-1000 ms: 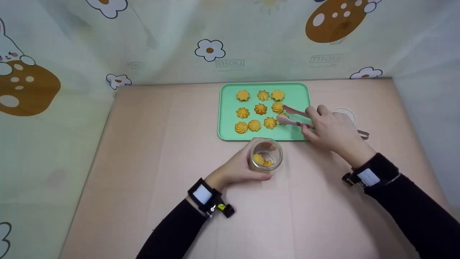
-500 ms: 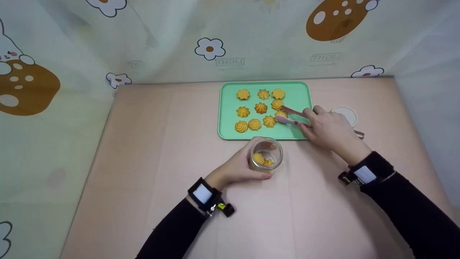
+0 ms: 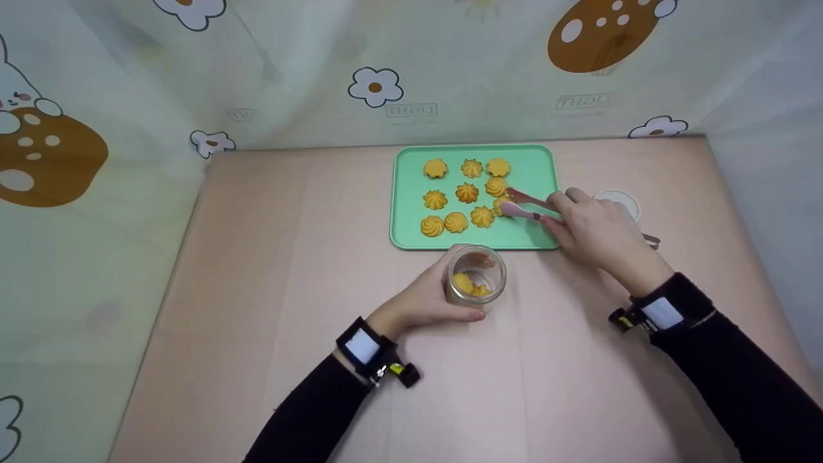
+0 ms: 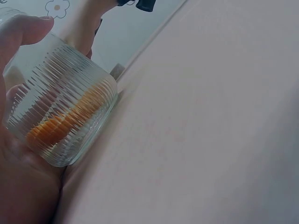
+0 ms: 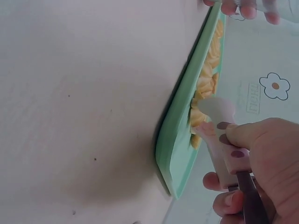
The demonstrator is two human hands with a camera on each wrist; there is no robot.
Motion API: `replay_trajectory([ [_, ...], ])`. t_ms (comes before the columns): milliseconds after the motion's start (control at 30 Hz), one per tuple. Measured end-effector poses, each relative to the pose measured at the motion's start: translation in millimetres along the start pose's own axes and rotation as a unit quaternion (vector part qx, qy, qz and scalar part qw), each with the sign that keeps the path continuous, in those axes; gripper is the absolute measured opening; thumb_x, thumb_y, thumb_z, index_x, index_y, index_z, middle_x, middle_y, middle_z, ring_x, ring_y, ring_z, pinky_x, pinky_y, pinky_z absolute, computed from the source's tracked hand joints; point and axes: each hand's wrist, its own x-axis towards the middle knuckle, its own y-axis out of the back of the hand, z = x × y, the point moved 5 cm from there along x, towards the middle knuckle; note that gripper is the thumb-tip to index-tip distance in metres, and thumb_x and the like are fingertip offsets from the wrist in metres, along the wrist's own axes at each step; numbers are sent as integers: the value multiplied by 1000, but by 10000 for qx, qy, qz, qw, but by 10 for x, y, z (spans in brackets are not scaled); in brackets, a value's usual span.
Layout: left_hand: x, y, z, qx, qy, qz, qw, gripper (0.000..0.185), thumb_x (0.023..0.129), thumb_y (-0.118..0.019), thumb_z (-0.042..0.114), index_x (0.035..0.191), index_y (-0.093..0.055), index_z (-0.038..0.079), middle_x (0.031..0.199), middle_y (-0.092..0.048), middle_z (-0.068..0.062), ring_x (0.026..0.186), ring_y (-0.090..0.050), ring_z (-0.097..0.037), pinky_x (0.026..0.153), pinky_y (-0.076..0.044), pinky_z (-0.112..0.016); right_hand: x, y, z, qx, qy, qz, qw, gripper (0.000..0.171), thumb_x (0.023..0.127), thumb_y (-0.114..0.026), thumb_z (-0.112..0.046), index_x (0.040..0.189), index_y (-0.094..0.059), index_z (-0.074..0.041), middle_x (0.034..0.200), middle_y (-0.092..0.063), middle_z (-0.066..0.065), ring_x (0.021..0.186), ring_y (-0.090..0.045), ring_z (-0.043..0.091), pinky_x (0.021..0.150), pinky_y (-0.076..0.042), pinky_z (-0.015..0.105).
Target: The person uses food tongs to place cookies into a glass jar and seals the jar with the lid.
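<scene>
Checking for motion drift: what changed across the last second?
The right hand closed the pink tongs on the rightmost yellow swirl cookie on the green tray. Unchanged: the left hand grips the ribbed glass jar.

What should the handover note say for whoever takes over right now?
Left hand: grips the ribbed glass jar, upright on the table just in front of the tray.
Right hand: holds the pink tongs, tips closed around a cookie at the right end of the tray's middle rows.
Green tray: about nine more cookies, in three rows.
Done: a few cookies already lie in the jar.
Left: the pinched cookie is not yet lifted clear; the others remain on the tray.
White lid lies on the table right of the tray.
</scene>
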Motion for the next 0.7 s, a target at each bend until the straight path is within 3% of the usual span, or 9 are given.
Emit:
replay_trajectory([
  [267,-2,-4,-7,-6,-25,-10,10000,91,79,-98,12,155,-48,18,150,-59,-1,145,-52,-19,128,-37,-41,-21,15,53,-16,-168,-163,9997,28,106,-73,-29,119,-67,-5,93,-63,12,62,-55,30,51,-48,47],
  [700,-9,3,-12,64,88,10,9999,92,80,-99,13,156,-48,18,151,-59,0,146,-51,-17,128,-36,-41,-110,196,103,1,-124,199,9997,27,104,-76,-27,119,-67,-5,95,-65,13,65,-57,32,54,-54,53],
])
